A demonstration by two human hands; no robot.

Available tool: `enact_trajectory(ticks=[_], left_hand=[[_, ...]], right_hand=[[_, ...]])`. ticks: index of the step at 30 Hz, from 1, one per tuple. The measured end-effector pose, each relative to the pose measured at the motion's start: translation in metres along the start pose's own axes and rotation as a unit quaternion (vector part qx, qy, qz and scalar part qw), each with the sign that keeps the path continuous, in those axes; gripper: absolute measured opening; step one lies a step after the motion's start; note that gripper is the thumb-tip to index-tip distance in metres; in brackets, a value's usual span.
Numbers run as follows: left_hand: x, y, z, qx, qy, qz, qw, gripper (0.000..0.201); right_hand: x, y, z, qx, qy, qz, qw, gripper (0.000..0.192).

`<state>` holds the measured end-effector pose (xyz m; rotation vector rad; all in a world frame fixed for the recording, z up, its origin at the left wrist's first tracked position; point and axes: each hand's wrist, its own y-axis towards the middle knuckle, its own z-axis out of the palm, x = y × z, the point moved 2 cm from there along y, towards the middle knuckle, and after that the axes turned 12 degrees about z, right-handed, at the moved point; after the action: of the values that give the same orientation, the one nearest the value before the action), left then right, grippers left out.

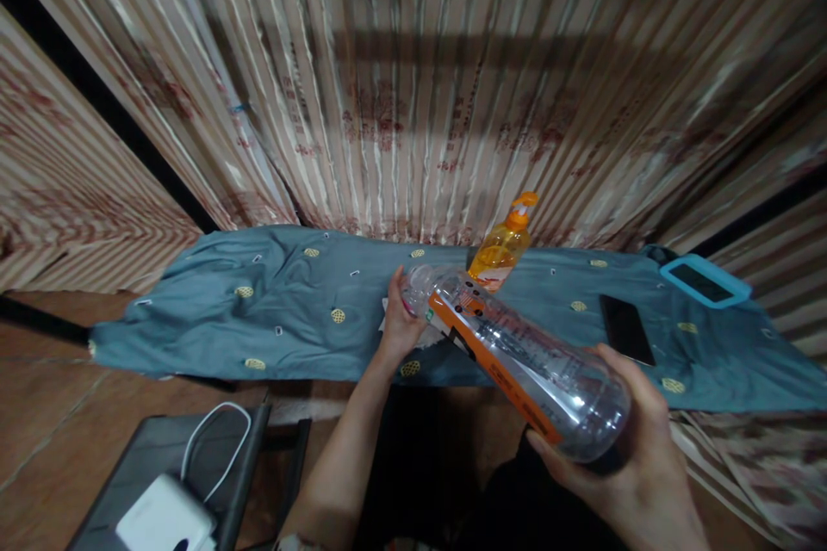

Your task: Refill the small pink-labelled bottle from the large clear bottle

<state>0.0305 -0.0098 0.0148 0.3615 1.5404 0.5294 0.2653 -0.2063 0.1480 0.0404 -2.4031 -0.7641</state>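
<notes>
A large clear plastic bottle (549, 362) with an orange-edged label lies tilted across my view, its narrow end to the left and its base close to me on the right. My right hand (637, 448) grips the base from below and the side. At the narrow end, my left hand (401, 327) is closed around the neck; a bit of pink shows by its fingers, too small to make out. Crumpled white paper (430, 337) shows beneath the left hand and bottle. Just behind the bottle stands an orange pump bottle (500, 250) with yellow-orange liquid inside.
A blue-green patterned cloth (290, 318) covers the narrow table. To the right are a black phone (626, 329) and a light-blue-framed device (705, 281). A dark stool (122, 469) at lower left holds a white box (164, 516) with a cable. Striped curtain (401, 103) hangs behind.
</notes>
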Motion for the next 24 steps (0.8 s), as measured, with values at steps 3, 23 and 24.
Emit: enact_trajectory(ticks=[3, 23, 24], left_hand=[[-0.0004, 0.0001, -0.0005, -0.009, -0.001, 0.001, 1.000, 0.104], [-0.0021, 0.0000, -0.0012, -0.012, -0.006, 0.008, 1.000, 0.101], [-0.0021, 0.0000, -0.0013, -0.013, -0.004, 0.009, 1.000, 0.100]], right_hand=[[0.0036, 0.0018, -0.0004, -0.008, -0.007, 0.004, 1.000, 0.096], [0.0051, 0.0031, -0.0008, -0.008, 0.005, 0.022, 1.000, 0.095], [0.0045, 0.0034, -0.0013, -0.009, 0.003, 0.018, 1.000, 0.095]])
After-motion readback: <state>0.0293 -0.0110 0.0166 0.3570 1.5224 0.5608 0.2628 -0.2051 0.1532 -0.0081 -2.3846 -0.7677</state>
